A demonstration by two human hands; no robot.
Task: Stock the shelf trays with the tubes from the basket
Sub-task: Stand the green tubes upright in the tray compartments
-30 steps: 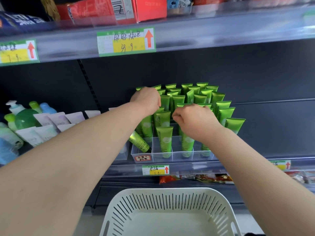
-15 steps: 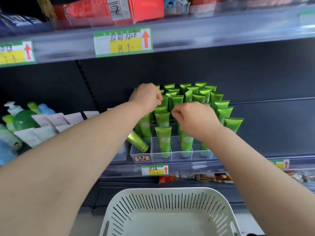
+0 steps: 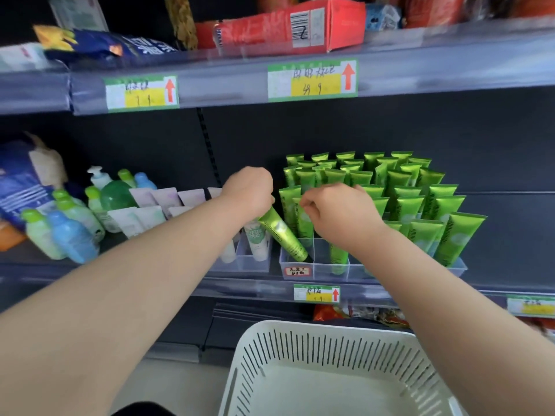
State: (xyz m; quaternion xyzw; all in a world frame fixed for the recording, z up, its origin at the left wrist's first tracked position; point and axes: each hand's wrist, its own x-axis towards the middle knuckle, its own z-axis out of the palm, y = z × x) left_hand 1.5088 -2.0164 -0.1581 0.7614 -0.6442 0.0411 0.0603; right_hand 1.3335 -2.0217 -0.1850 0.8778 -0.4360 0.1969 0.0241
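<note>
The clear divided tray point(image 3: 372, 270) on the middle shelf serves as the anchor here: it is packed with upright green tubes point(image 3: 405, 187) standing cap-down in rows that climb toward the back. At the tray's front left compartment, one leaning tube point(image 3: 282, 232) sits tilted, its cap end down in the compartment and its flat end angled up and to the left. The left hand point(image 3: 249, 190) is closed around that upper end, fingers curled over it. Just right of it, over the tray's front middle, the right hand point(image 3: 339, 211) hovers with its fingers curled in; whether it pinches the top of a tube beneath it cannot be told. To the left of the tray stands a second clear tray point(image 3: 249, 262) holding white tubes, and farther left a cluster of small pastel bottles point(image 3: 69, 229). Below the tray, in front of the shelf edge, the white slotted basket point(image 3: 336, 370) shows a bare floor with no tubes in sight.
</note>
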